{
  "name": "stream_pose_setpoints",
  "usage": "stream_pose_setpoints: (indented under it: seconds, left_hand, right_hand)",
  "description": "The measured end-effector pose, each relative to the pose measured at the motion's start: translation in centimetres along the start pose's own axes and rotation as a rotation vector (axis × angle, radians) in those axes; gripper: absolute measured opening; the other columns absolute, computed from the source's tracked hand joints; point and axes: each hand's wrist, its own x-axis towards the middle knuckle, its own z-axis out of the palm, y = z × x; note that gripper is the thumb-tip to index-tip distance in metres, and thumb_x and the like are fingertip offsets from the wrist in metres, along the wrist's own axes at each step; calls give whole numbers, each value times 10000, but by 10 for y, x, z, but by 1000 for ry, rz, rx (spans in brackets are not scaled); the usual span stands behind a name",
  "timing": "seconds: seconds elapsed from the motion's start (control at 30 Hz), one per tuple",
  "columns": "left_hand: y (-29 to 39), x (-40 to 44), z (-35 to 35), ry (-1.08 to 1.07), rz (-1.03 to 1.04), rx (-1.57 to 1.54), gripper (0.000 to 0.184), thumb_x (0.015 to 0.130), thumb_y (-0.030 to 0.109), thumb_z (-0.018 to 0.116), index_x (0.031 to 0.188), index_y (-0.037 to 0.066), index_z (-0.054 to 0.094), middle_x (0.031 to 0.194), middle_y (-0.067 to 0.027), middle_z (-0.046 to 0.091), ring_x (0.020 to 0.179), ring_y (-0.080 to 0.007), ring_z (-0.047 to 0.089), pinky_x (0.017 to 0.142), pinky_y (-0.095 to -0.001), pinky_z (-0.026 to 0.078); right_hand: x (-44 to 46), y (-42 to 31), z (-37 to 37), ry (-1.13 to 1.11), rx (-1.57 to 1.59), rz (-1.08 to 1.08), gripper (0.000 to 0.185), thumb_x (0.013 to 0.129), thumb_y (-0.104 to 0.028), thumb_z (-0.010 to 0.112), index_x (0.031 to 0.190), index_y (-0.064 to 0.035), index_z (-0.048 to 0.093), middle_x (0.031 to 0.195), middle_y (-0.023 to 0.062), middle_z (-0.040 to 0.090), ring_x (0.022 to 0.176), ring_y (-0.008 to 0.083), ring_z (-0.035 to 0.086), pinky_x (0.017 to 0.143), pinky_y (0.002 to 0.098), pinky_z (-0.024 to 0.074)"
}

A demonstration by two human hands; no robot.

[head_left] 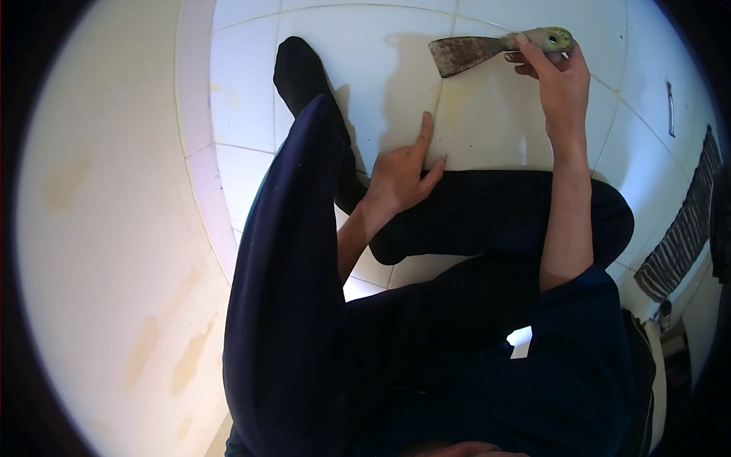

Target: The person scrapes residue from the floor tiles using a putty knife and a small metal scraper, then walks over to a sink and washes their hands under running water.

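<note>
My right hand (560, 76) is closed round the handle of a putty knife (468, 55), whose broad, stained blade points left above the tiled floor (487, 129). The handle is pale and worn, with a hole near its end. My left hand (403, 171) holds nothing. Its index finger is stretched out over the tiles and the thumb stands apart from it. It is beside my bent leg, below and to the left of the blade.
A pale wall (114, 228) with yellowish patches rises on the left. My black-socked foot (301, 72) rests on the tiles. To the right are a thin metallic-looking object (671, 109) and a dark striped cloth (681, 228).
</note>
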Motion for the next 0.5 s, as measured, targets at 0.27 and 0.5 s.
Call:
stream_pose_setpoints:
  seconds: [0.27, 0.5]
  left_hand:
    - [-7, -2, -2, 104, 397, -170, 447, 825, 175, 790, 1247, 141, 650, 800, -87, 652, 666, -203, 634, 633, -319, 526]
    - [-17, -2, -4, 321, 145, -480, 192, 797, 25, 807, 911, 7, 654, 865, -87, 683, 758, -118, 660, 682, -264, 548]
  right_hand:
    - [0, 1, 1, -5, -14, 3, 320, 872, -165, 754, 1044, 40, 577, 932, 117, 705, 794, 174, 704, 693, 283, 561]
    - [2, 4, 3, 10, 17, -37, 325, 873, -170, 747, 1062, 37, 582, 942, 114, 711, 798, 171, 703, 697, 290, 562]
